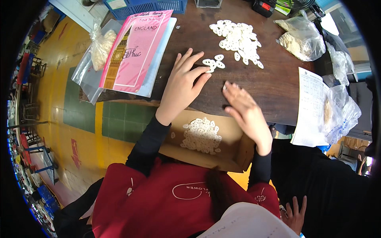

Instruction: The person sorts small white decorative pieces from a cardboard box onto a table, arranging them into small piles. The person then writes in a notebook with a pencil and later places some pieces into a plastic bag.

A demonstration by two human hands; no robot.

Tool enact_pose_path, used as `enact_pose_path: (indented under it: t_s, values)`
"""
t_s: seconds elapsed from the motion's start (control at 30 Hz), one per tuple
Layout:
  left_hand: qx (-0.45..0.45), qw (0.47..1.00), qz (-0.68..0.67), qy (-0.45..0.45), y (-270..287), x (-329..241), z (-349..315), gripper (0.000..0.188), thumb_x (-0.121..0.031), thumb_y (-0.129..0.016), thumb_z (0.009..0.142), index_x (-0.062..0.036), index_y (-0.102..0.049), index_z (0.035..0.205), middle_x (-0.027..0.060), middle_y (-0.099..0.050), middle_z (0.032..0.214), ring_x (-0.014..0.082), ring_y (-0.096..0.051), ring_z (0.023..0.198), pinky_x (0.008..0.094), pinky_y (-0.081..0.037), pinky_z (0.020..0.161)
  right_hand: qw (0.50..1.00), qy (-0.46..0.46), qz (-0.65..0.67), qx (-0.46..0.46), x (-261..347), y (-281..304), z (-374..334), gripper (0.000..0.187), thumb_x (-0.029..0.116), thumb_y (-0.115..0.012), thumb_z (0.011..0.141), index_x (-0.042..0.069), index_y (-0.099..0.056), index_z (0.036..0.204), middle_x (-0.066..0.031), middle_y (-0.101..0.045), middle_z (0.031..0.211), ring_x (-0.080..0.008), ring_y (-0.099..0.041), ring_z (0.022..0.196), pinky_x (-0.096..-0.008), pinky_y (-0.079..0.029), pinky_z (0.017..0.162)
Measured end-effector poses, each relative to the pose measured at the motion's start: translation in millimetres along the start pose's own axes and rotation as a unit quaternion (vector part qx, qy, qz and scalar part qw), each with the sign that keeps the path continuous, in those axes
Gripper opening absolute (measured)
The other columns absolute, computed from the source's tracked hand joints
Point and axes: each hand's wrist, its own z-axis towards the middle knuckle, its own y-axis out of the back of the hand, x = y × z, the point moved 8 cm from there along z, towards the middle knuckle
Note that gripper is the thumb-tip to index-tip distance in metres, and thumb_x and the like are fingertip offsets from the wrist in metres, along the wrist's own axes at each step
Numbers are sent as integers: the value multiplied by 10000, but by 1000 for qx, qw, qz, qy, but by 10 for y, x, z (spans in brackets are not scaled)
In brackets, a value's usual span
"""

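My left hand [184, 81] reaches over the dark wooden table with its fingers spread. Its index fingertip is at the edge of a small group of white oval pieces with holes [218, 58]. To the right, my right hand [247, 109] is held low over the table's front edge, fingers stretched out and nothing visible in it. Farther back on the tabletop lies a larger loose pile of the same white pieces [240, 39]. Below the table edge, a cardboard box [235, 139] holds a heap of these pieces [201, 135], partly in shade.
A pink notebook [137, 51] lies at the left beside a knotted plastic bag [102, 49]. At the back is a blue crate [147, 6]. Plastic bags [301, 39] and a paper sheet [311, 107] occupy the right side. Another person's hand [294, 216] shows at lower right.
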Motion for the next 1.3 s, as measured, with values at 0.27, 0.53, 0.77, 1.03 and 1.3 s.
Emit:
enact_pose_path:
  t_s: [0.27,0.53,0.77,1.03,1.3]
  values:
    - [14,1000,-7,-8,-27,18,22,113,-183,-740,937,-73,-746,964,79,-670,1370,357,-523,1399,556,-301,1231,970,141,187,66,336,109,-63,431,178,-684,975,48,-651,1385,-151,-559,1523,-334,-479,1458,-502,-387,1209]
    - [-27,999,-13,-24,40,47,44,100,-142,-742,920,-43,-732,912,61,-746,1061,308,-677,1152,609,-353,1167,995,78,-8,-65,5,-13,662,394,212,-687,977,30,-670,1327,-129,-592,1483,-290,-513,1427,-435,-407,1197]
    - [-62,988,-137,25,143,103,59,117,-110,-711,959,-36,-738,1045,95,-771,1018,277,-733,1009,440,-477,1057,994,74,57,64,191,-101,-84,406,240,-663,988,54,-675,1350,-104,-582,1507,-268,-504,1444,-490,-393,1207]
    - [-98,912,-360,170,226,422,-10,190,-79,-583,1062,13,-699,1181,90,-753,1061,139,-684,1055,279,-486,984,984,90,150,-33,228,36,361,448,237,-677,979,42,-648,1382,-142,-555,1528,-346,-470,1460,-486,-385,1216]
    - [-99,909,-372,163,212,436,-23,179,-94,-599,1060,19,-699,1156,94,-756,1031,119,-695,1010,245,-500,896,994,100,19,44,325,-281,390,571,323,-675,971,84,-569,1479,-104,-510,1576,-307,-455,1476,-484,-308,1255]
